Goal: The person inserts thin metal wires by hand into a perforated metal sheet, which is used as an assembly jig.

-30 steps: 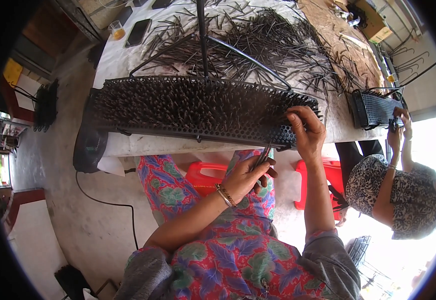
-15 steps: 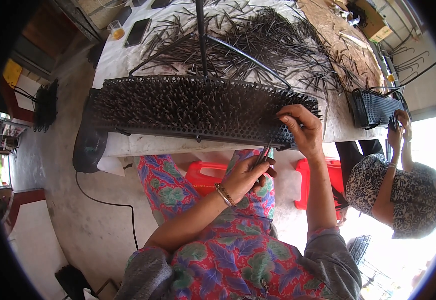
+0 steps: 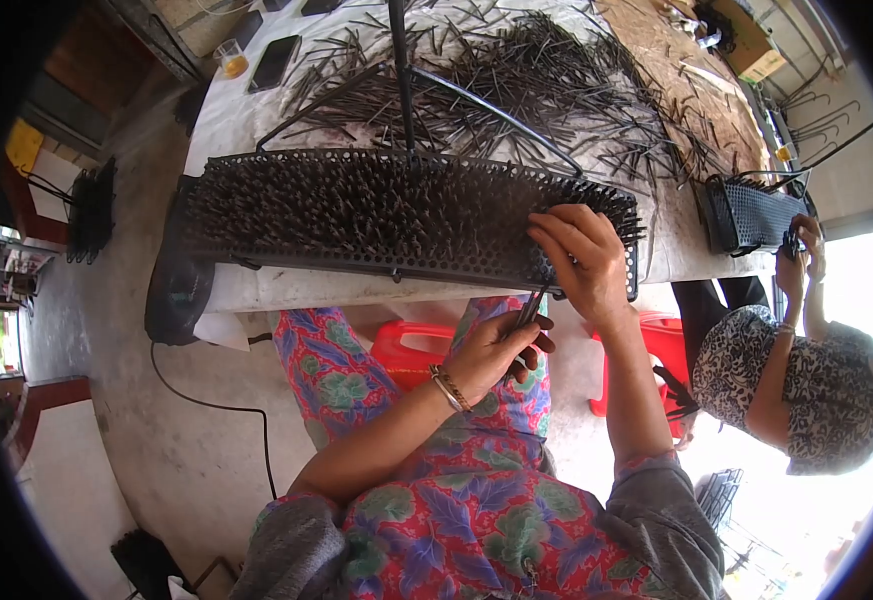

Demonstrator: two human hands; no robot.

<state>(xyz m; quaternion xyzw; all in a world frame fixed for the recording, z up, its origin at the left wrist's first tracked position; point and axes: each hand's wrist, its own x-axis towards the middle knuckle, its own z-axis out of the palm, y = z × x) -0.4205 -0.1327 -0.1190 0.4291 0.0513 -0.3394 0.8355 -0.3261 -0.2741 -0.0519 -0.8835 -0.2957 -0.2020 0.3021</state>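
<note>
Your right hand [image 3: 585, 262] rests on the right end of the long black perforated tray [image 3: 397, 215], fingers curled over its spiked top, pinching nothing you can make out. Your left hand [image 3: 497, 345] sits below the tray's near edge, fingers closed around a small bundle of dark pins [image 3: 529, 310]. The tray lies along the near edge of the worktop [image 3: 257, 110], with loose pins [image 3: 517, 80] heaped beyond it. A second person [image 3: 807, 370] works at the far right.

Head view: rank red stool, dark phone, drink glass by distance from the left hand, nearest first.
From the left hand:
1. Red stool, just to its left, under the table edge.
2. Dark phone, far side of the table, upper left.
3. Drink glass, just beyond the phone, leftmost.
</note>
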